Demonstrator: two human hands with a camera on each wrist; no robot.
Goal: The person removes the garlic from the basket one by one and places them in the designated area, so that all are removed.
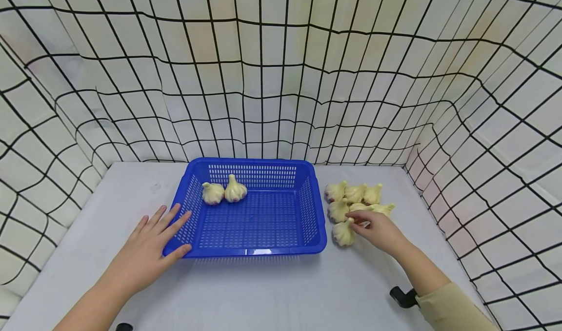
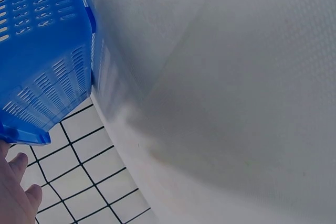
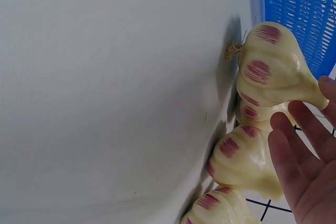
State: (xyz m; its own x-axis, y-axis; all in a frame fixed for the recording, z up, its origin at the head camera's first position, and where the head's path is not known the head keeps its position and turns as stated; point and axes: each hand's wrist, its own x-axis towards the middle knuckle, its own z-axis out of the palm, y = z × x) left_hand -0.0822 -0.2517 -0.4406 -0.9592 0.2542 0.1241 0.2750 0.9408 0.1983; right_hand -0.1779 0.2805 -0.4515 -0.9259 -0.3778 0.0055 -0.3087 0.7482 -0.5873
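In the head view, my left hand (image 1: 142, 250) lies with spread, straight fingers at the left rim of a blue plastic basket (image 1: 281, 252), fingertips touching it. Two garlic bulbs, one rounder (image 1: 213, 194) and one with an upright stem (image 1: 235, 190), sit inside near the back left. To the right of the basket, my right hand (image 1: 381, 231) pinches the stem of the nearest garlic bulb (image 1: 343, 233) between thumb and fingers. That bulb (image 3: 270, 66) shows purple streaks in the right wrist view. Several more garlic bulbs (image 1: 354, 193) are grouped behind it, some partly hidden by the hand.
A white table surface (image 1: 281, 292) lies under everything. White walls covered with black netting (image 1: 272, 77) close in the back and both sides. A black curved piece (image 1: 403, 297) is beside the right forearm.
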